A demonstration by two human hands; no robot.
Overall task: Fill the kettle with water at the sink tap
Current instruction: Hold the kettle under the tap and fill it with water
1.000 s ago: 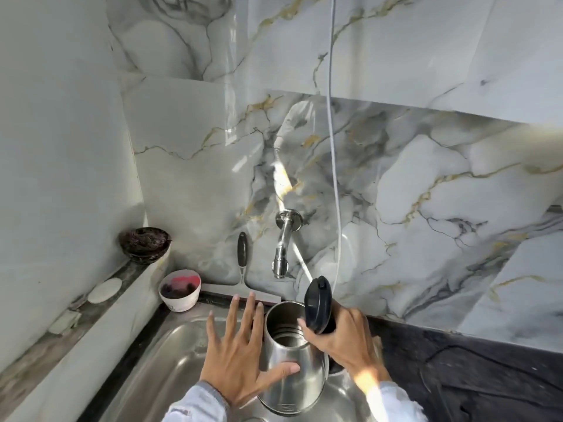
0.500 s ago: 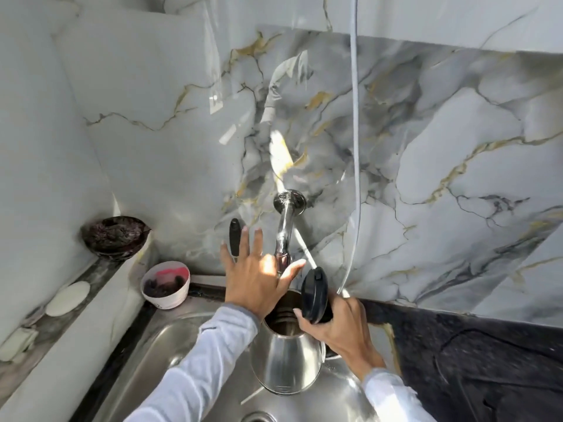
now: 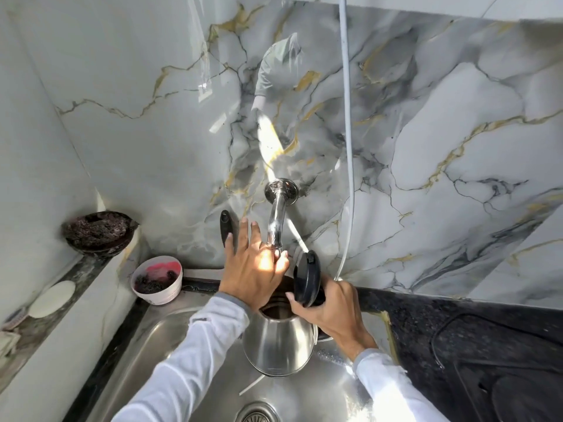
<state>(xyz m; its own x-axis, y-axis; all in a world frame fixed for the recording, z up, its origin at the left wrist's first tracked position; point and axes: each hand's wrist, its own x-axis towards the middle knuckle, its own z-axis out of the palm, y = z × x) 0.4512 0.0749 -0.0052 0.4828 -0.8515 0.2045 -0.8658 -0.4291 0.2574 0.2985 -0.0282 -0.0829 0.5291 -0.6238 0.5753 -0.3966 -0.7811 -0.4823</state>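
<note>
A steel kettle stands over the steel sink, its black lid flipped open and its mouth below the chrome wall tap. My right hand grips the kettle's handle, which the hand hides. My left hand is raised over the kettle's mouth, thumb and forefinger pinched on the lower end of the tap, other fingers spread. No water stream is visible.
A white bowl with dark and pink contents sits at the sink's back left corner. On the left ledge are a dark scrubber bowl and a white disc. A black squeegee handle leans on the wall. Black countertop lies to the right.
My left hand left the kettle's side, rose and closed its thumb and forefinger on the tap's end. The right hand kept hold of the kettle. The view came closer and tilted down.
</note>
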